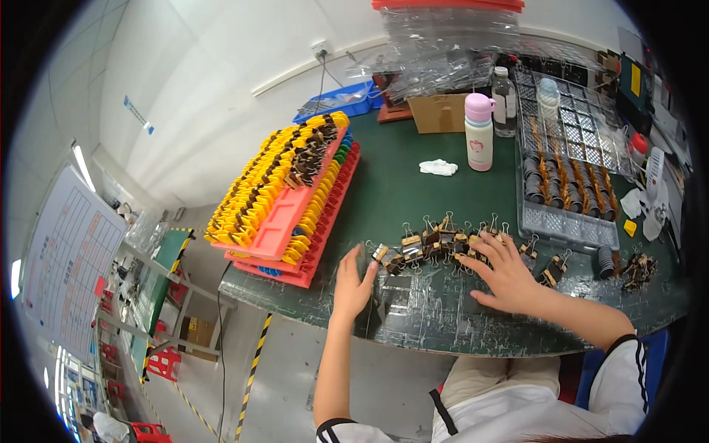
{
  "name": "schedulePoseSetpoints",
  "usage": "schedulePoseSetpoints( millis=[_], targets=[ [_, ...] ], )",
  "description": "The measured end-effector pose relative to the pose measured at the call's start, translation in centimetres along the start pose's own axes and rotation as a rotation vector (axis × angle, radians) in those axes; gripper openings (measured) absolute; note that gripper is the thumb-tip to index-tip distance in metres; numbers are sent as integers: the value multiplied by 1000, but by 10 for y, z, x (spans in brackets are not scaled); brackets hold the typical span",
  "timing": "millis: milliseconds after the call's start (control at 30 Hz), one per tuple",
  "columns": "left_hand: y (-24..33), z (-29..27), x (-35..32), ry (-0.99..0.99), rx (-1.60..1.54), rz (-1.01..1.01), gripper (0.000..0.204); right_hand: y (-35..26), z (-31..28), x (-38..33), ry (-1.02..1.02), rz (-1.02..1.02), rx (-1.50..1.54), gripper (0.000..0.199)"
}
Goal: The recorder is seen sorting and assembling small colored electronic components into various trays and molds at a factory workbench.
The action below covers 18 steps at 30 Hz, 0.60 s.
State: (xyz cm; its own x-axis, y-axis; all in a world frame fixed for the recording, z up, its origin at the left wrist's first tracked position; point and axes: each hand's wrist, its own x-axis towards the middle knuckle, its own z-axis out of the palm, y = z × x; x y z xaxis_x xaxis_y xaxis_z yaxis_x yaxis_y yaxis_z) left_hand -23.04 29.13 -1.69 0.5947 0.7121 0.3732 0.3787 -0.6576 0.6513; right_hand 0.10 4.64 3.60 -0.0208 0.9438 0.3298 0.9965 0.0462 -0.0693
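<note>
A row of binder clips, black with wire handles and small tan parts in some of their jaws, lies across the front of the green table. At the row's left end is my left hand, its thumb apart from the fingers and close to a clip. My right hand reaches over the row's right half with spread fingers. Its fingertips touch or hover just above the clips; which one I cannot tell. Nothing shows in either palm. Another binder clip lies just beyond my right wrist.
Stacked red trays holding yellow clips stand at the left. At the right, a plastic tray holds grey discs. A pink-lidded bottle, a clear bottle and a crumpled tissue stand or lie farther back. A small dark pile sits far right.
</note>
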Motion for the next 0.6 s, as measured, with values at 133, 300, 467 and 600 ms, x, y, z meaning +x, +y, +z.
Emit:
schedulePoseSetpoints(
  millis=[133,300,467,600],
  targets=[
    [42,-13,-5,-117,65,136,40,11,-11,12,55,-8,-62,58],
    [14,6,39,-51,172,105,51,31,3,59,-41,-81,128,37],
    [-16,8,71,-386,80,259,55,21,50,149,-114,-288,214,37],
    [8,-3,77,-673,245,32,45,24,66,197,-301,-387,128,50]
  ],
)
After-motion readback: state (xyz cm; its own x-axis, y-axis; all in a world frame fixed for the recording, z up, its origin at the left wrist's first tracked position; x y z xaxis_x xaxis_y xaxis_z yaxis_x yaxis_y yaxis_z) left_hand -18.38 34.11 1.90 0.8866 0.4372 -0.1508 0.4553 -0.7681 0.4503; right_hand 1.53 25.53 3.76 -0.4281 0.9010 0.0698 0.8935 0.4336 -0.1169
